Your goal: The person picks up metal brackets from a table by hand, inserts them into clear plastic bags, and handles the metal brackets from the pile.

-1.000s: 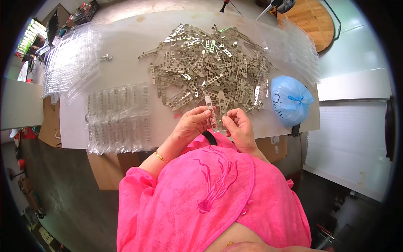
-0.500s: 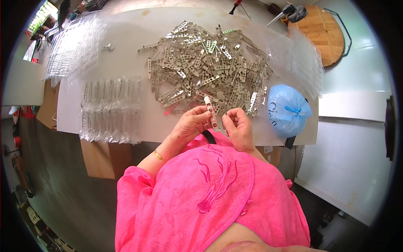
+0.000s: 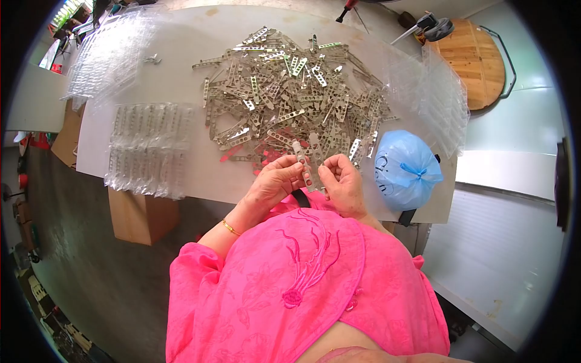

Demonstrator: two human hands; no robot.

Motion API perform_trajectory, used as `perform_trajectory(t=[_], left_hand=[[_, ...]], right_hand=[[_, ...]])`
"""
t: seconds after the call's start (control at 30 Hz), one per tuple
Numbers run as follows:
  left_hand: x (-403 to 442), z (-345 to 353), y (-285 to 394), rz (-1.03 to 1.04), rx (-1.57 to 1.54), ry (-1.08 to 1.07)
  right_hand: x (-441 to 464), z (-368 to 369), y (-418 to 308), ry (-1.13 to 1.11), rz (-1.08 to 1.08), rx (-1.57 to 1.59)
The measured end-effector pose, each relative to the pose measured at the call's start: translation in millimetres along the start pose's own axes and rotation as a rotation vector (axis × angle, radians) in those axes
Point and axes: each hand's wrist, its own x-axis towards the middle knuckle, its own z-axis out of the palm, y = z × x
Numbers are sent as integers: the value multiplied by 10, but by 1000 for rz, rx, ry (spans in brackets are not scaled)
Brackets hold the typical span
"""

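In the head view, my left hand [image 3: 279, 179] pinches a flat metal strip with a row of round holes [image 3: 304, 170] between thumb and fingers, its upper end pointing away from me. Close beside it, my right hand [image 3: 342, 184] is closed, thumb against forefinger. Whatever it grips blends with the grey metal behind it, and I cannot make it out. Just beyond both hands spreads a large heap of similar perforated metal strips [image 3: 290, 91], loosely tangled and shiny in places.
Filled clear plastic sleeves [image 3: 148, 151] lie at the left on the white table [image 3: 181, 36]. Stacked clear plastic sheets [image 3: 109, 57] are behind them, more sheets [image 3: 433, 91] at the right. A tied blue bag [image 3: 407, 172] sits near the right edge. A cardboard box [image 3: 142, 215] stands below.
The view has shifted slightly, so the table's contents appear a little further left. Both hands stay close together, and the left still holds the same strip.
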Motion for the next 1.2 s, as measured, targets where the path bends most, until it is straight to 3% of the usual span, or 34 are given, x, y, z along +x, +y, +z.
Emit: perform_trajectory(t=[0.83, 1.2], left_hand=[[-524, -607, 896, -148, 94, -59], [-480, -731, 970, -172, 115, -75]], right_hand=[[-100, 1213, 2, 141, 21, 62], [-147, 1351, -78, 183, 32, 57]])
